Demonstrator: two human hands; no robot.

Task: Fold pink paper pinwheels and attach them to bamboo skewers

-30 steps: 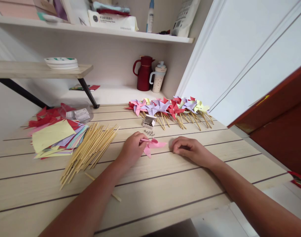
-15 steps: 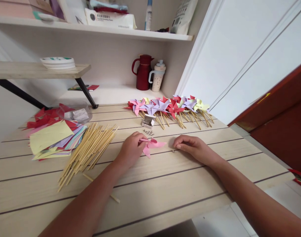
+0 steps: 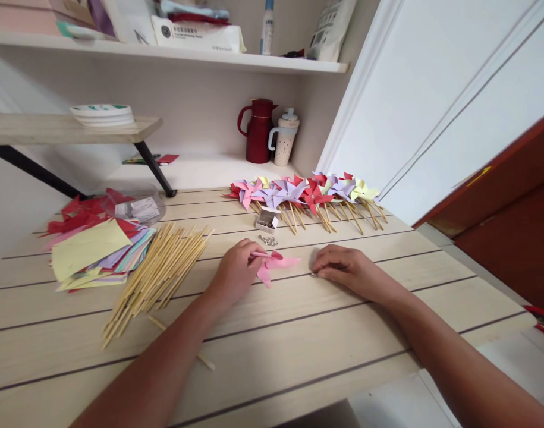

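My left hand (image 3: 236,268) is closed around a pink paper pinwheel (image 3: 266,272), pinching one folded tip while the other blades spread toward the right. To its right, my right hand (image 3: 349,270) rests low over the table with fingers curled. A small silver pin (image 3: 314,274) sits at the tips of its thumb and index finger, seemingly pinched, though the contact is partly hidden. Behind the pinwheel lies a small heap of silver pins (image 3: 268,241), in front of a little open box (image 3: 267,221) with more pins inside.
Finished pinwheels on sticks (image 3: 298,193) lie along the table's back. At left are loose wooden sticks (image 3: 160,273), coloured paper sheets (image 3: 91,249) and a clear plastic container (image 3: 140,208). A red jug (image 3: 259,134) and a cream cup (image 3: 286,139) stand behind.
My right hand's thumb and fingertips have come down onto the silver pin, which lay just apart from them before. My left hand stays on the pink pinwheel.
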